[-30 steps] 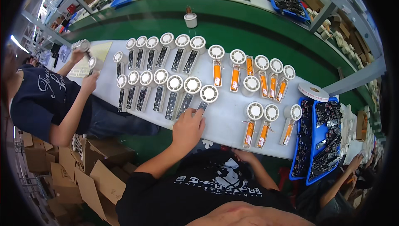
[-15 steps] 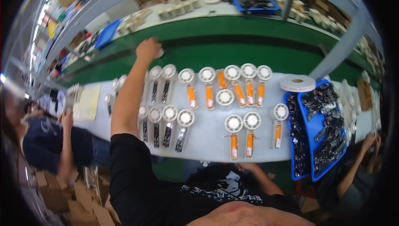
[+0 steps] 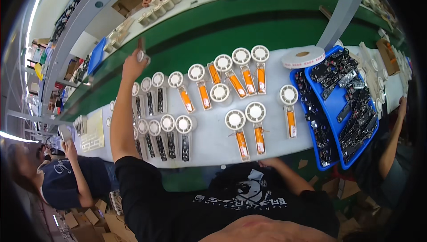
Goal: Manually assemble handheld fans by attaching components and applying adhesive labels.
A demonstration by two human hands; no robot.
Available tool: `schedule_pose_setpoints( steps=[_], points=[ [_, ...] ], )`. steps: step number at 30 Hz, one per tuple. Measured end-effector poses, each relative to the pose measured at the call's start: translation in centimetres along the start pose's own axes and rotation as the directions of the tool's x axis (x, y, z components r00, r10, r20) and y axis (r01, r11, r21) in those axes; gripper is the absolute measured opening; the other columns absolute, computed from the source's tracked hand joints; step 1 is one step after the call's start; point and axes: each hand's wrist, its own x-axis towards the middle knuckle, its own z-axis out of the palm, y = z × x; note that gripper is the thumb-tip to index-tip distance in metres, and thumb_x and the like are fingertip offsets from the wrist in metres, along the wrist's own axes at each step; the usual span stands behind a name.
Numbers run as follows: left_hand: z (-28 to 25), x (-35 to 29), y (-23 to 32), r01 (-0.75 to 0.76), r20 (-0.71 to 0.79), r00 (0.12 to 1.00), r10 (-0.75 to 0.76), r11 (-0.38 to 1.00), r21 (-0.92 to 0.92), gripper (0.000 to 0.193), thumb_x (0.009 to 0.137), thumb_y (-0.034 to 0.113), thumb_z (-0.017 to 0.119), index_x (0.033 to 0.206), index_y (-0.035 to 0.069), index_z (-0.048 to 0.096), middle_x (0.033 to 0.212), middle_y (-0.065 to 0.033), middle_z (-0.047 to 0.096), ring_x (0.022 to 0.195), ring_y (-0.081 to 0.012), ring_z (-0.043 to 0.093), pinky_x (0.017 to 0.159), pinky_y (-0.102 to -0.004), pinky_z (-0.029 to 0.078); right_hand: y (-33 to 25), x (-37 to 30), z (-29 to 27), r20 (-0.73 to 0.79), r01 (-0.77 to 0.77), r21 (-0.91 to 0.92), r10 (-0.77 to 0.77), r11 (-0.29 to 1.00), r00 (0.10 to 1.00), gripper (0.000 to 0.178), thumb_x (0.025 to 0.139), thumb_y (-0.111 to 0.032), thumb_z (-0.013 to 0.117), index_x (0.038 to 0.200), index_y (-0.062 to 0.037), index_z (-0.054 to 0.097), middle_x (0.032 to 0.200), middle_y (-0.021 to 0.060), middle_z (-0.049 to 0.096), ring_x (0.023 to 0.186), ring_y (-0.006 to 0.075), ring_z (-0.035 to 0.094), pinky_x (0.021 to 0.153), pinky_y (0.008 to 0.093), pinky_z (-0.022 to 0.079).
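Reaching over the green belt (image 3: pixel 231 24), your left hand (image 3: pixel 133 66) pinches a small round white part (image 3: pixel 142 55); your right hand's grip can't be told

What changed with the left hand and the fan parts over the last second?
The left hand left the near dark-handled row, reached out to the far edge, and now holds a fan part raised over the green belt. The orange-handled fans stayed put; the right hand stays unseen.
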Motion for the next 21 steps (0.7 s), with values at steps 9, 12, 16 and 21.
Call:
schedule_pose_setpoints(
  steps=[9,12,16,21],
  points=[
    [-12.6,-14.1,13.0,-0.703,-0.147,0.707,0.691,0.667,-0.248,0.043,0.073,0.0,0.073,0.114,0.014,0.065,0.128,-0.0123,0.06,0.103,-0.033,0.065,0.086,-0.0397,0.054,-6.4,-2.3,0.1,-0.119,-0.023,0.013,0.024,1.0,0.993,0.034,0.101,-0.034,0.053,0.089,-0.0027,0.062,0.065,0.0067,0.059,0.045,0.0146,0.056,0.041,0.0308,0.045],
    [-12.8,-15.7,18.7,-0.912,-0.185,0.368,0.911,0.393,0.119,0.047,0.071,0.001,0.075,0.115,0.015,0.065,0.126,-0.0102,0.061,0.103,-0.0333,0.065,0.084,-0.0402,0.055,-6.8,-2.2,0.5,-0.165,-0.006,0.003,0.007,1.0,0.986,0.029,0.099,-0.026,0.053,0.083,-0.0033,0.062,0.068,0.0096,0.064,0.044,0.0146,0.057,0.042,0.032,0.046],
    [-11.0,-18.0,26.1,-0.782,-0.079,0.596,0.799,0.556,-0.28,0.045,0.074,0.011,0.08,0.116,0.009,0.062,0.124,-0.0162,0.063,0.103,-0.0313,0.066,0.085,-0.0378,0.054,-5.5,-1.5,0.6,-0.213,-0.021,-0.057,0.009,0.998,0.977,0.028,0.097,-0.03,0.059,0.098,-0.002,0.065,0.077,0.0113,0.068,0.055,0.0169,0.063,0.05,0.0355,0.051],
    [-6.6,-16.7,32.8,-0.53,0.017,0.784,0.621,0.682,-0.503,0.053,0.077,0.032,0.082,0.118,0.005,0.062,0.108,-0.017,0.07,0.096,-0.033,0.069,0.086,-0.0389,0.054,-5.9,-4.8,1.8,-0.182,0.316,-0.345,-0.394,0.884,0.901,0.042,0.095,-0.041,0.062,0.118,-0.0062,0.066,0.086,0.0147,0.071,0.077,0.0293,0.069,0.068,0.0422,0.054]
  ],
)
